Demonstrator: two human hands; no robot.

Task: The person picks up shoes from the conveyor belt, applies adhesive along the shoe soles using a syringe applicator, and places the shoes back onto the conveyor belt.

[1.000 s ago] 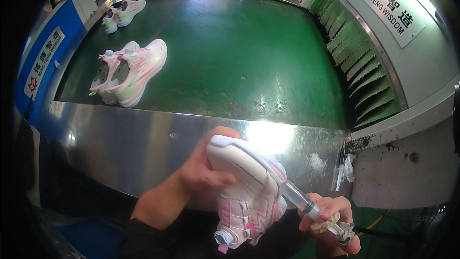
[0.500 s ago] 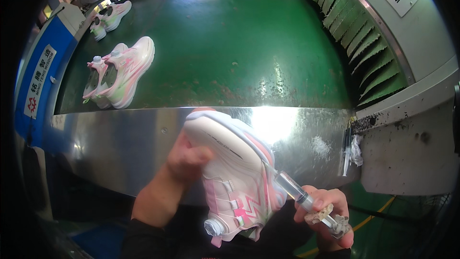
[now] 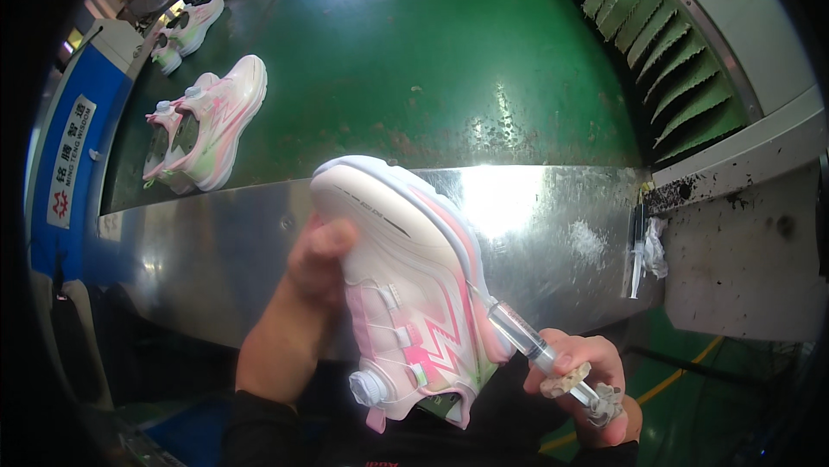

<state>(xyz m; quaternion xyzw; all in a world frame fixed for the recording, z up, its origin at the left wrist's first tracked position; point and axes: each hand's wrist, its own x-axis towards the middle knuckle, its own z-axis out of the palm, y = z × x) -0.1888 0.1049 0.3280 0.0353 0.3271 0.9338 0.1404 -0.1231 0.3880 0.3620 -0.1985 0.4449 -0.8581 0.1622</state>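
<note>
Shoe (image 3: 406, 285), white and pink, is held up in the head view, in front of the near edge of the shiny metal ledge (image 3: 224, 251). It is tilted, with its toe up and away and its heel down near the person. Its sole faces to the right. A round white knob (image 3: 371, 387) sits on the top of the shoe, low on its left side.

The left hand (image 3: 319, 260) holds the shoe at the toe end. Its thumb presses on the side of the shoe. The other fingers are mostly hidden, so I cannot tell how they are set.

The right hand (image 3: 591, 359) pinches a clear syringe (image 3: 522, 336) between its thumb and bent fingers. The thin tip seems to touch the line where the shoe's side meets its sole. Lumpy, pale wrap (image 3: 566, 380) sits around the back part of the syringe.

Two more shoes (image 3: 233, 113) stand side by side at the near left corner of the green belt (image 3: 389, 61). A smaller-looking pair (image 3: 201, 22) is farther along the left edge. Green flaps (image 3: 665, 52) hang along the right edge. Another syringe (image 3: 637, 251) is at the right end of the ledge, just beside some crumpled white stuff (image 3: 654, 247).
</note>
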